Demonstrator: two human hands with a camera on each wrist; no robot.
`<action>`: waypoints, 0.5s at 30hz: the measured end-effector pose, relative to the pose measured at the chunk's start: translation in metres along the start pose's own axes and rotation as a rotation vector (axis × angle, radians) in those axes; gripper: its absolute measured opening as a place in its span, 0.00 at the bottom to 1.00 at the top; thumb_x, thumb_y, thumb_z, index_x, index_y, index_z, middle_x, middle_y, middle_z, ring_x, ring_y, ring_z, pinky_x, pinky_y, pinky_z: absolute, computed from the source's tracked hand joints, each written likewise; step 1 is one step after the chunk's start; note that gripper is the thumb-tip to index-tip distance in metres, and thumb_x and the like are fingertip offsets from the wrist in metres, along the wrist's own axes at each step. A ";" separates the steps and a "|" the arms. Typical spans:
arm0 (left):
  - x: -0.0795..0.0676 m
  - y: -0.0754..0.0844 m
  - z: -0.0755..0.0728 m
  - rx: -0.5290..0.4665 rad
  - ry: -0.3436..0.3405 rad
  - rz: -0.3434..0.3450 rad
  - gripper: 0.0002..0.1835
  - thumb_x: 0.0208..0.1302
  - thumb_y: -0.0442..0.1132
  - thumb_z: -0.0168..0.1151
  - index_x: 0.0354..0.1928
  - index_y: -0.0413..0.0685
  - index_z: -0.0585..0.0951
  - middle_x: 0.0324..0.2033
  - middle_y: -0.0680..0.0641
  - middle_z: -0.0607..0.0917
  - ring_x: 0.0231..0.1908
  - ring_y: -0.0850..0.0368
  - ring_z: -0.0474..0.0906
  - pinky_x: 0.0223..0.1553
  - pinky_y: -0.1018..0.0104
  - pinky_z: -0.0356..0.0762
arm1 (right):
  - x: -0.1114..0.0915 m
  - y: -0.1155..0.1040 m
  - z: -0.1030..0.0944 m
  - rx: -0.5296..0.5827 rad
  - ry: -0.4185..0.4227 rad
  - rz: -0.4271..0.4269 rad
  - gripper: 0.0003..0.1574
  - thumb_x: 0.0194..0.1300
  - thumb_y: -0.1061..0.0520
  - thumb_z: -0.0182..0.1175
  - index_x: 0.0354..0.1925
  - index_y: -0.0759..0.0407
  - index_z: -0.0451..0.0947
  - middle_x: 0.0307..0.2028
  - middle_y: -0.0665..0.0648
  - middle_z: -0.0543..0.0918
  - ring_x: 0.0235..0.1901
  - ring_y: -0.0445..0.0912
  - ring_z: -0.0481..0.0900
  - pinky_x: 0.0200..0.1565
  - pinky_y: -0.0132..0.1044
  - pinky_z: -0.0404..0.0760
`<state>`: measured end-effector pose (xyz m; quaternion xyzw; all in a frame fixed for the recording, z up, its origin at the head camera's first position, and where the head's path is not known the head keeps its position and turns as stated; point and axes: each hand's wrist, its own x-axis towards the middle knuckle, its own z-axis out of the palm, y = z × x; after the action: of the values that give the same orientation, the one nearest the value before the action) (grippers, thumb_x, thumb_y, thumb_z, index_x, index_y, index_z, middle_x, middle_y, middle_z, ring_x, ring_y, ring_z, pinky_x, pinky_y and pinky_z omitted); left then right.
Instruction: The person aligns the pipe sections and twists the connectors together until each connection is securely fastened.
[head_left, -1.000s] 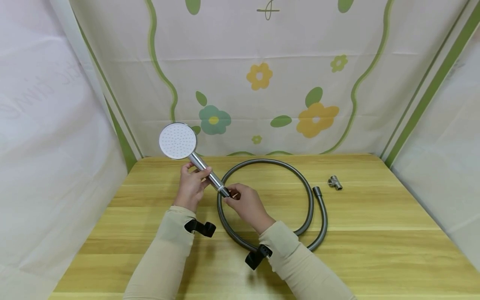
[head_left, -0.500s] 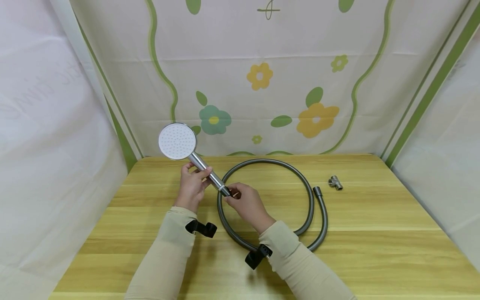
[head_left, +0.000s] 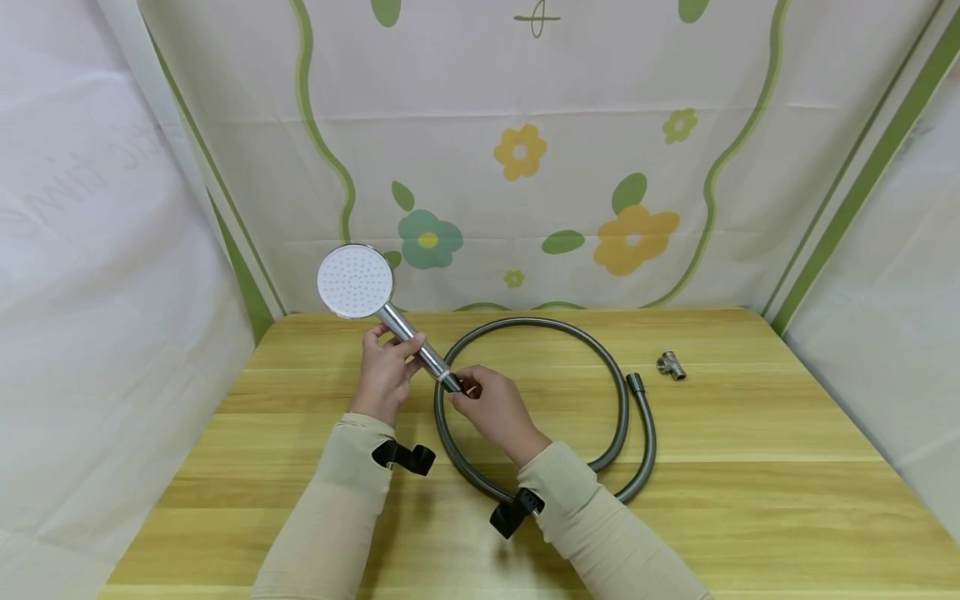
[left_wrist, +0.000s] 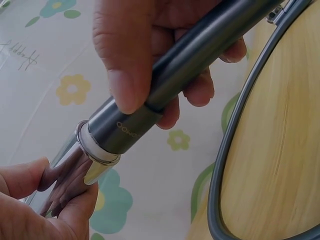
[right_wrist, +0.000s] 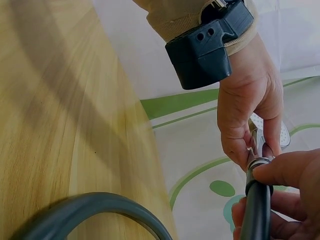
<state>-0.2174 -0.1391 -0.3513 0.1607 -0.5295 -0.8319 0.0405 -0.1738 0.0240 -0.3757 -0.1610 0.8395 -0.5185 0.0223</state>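
A chrome hand shower with a white spray face tilts up to the left above the table. My left hand grips its handle, as the left wrist view also shows. At the handle's lower end, my right hand pinches the dark grey end nut of the shower hose, thumb on the nut. A white ring shows between nut and chrome handle. Whether the threads are engaged is hidden. The hose loops over the table to a free end at right.
A metal tee fitting lies at the back right of the wooden table. Flower-printed cloth walls in the back and sides. Black wrist mounts sit on both sleeves.
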 end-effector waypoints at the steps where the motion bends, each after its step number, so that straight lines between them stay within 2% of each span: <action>1: 0.000 0.000 0.000 -0.001 0.000 -0.001 0.35 0.64 0.22 0.56 0.65 0.51 0.53 0.45 0.46 0.70 0.44 0.54 0.73 0.46 0.63 0.79 | 0.000 0.000 0.000 -0.001 -0.002 0.002 0.15 0.64 0.59 0.63 0.50 0.61 0.80 0.35 0.53 0.81 0.30 0.43 0.76 0.29 0.33 0.76; 15: -0.001 0.001 -0.001 0.004 -0.004 -0.008 0.35 0.65 0.23 0.56 0.66 0.51 0.52 0.45 0.47 0.70 0.42 0.56 0.73 0.45 0.65 0.78 | 0.002 0.001 0.002 -0.002 -0.046 0.021 0.15 0.68 0.58 0.58 0.51 0.61 0.80 0.36 0.54 0.82 0.25 0.43 0.72 0.23 0.33 0.71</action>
<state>-0.2167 -0.1397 -0.3508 0.1610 -0.5308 -0.8313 0.0359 -0.1759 0.0221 -0.3772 -0.1639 0.8411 -0.5134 0.0470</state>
